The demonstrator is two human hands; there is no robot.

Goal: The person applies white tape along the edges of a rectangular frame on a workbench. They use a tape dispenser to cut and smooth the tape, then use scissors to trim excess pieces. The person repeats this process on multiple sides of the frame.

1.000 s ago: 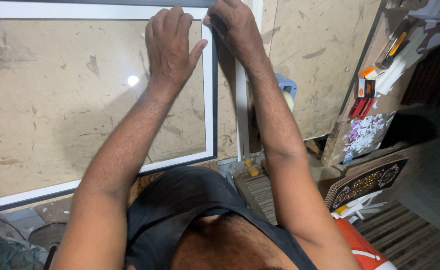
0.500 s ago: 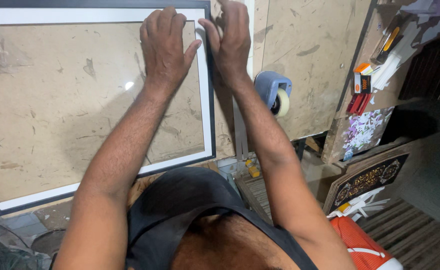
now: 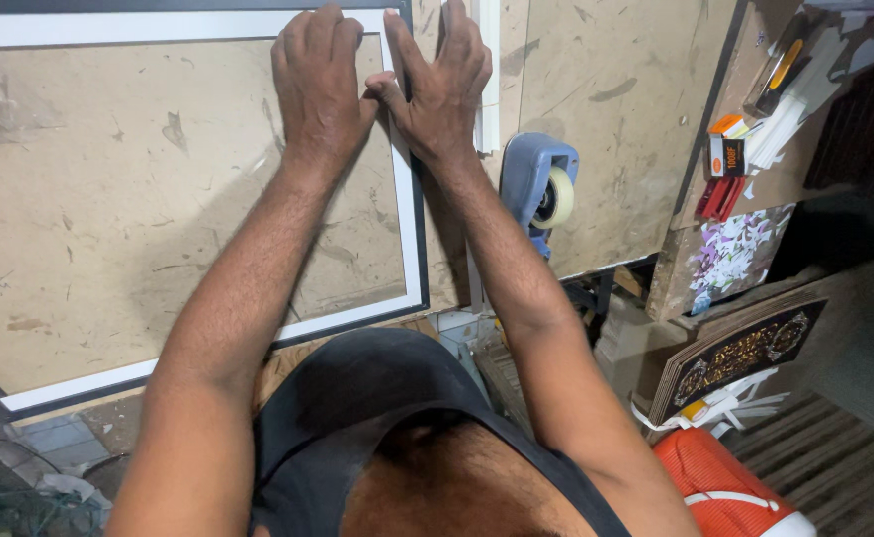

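While both hands sit pressed on the far right corner of the frame, this is how the bench looks:

Left hand: the left hand [image 3: 320,80] lies palm-down and flat on the brown backing board [image 3: 139,199], fingers close together and pointing far, fingertips reaching the white frame strip at the far edge. It grips nothing, it just presses.

Right hand: the right hand [image 3: 444,80] is flat too, fingers stretched out and a bit apart, lying across the right rail of the picture frame [image 3: 412,249]. Its thumb points left and touches the left hand's thumb side. Nothing is held in it either.

Frame: white inner border with a thin dark outer edge, lying flat on the worktable [image 3: 606,129]. It fills the left and middle of the view; the near right corner sits just above the person's chest.

Tape dispenser: a blue tape dispenser [image 3: 541,189] with a pale roll rests on the table just right of the right forearm, close but I can't tell if it touches.

Right side clutter: a small orange box [image 3: 727,157] and red bits on a ledge, a dark ornate panel [image 3: 740,353] leaning lower down, and an orange cooler [image 3: 720,482] at the near right corner.

Person: dark sleeveless top, both arms stretched far.
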